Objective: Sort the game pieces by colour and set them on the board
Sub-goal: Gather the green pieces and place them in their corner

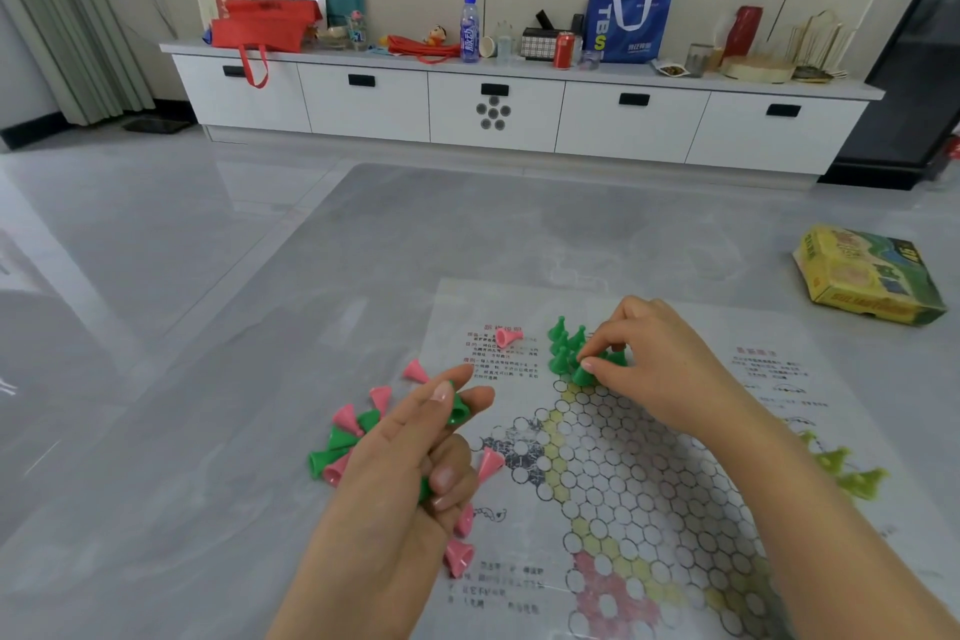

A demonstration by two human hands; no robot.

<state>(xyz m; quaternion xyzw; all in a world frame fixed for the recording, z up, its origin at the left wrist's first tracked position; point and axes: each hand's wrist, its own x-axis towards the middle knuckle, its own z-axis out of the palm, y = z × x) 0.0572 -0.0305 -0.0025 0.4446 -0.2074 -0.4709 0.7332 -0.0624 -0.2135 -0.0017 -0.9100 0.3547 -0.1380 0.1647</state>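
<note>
A thin paper board (pixel 639 483) printed with a star of circles lies on the grey table. Several green pieces (pixel 563 343) stand upright at its top point. My right hand (pixel 660 374) pinches one green piece (pixel 583 373) at the edge of that group. My left hand (pixel 410 452) pinches a green piece (pixel 457 411) between thumb and forefinger, and more green shows under its curled fingers. Pink and green pieces (pixel 340 447) lie tipped in a loose pile left of the board. One pink piece (pixel 508 338) lies on the board's printed text. Yellow-green pieces (pixel 852 473) stand at the right point.
The yellow-green game box (pixel 867 276) lies at the table's right edge. Beyond the table, glossy grey floor runs to a white cabinet (pixel 493 109) crowded with bags, bottles and cans. More pink pieces (pixel 460 554) lie near my left wrist.
</note>
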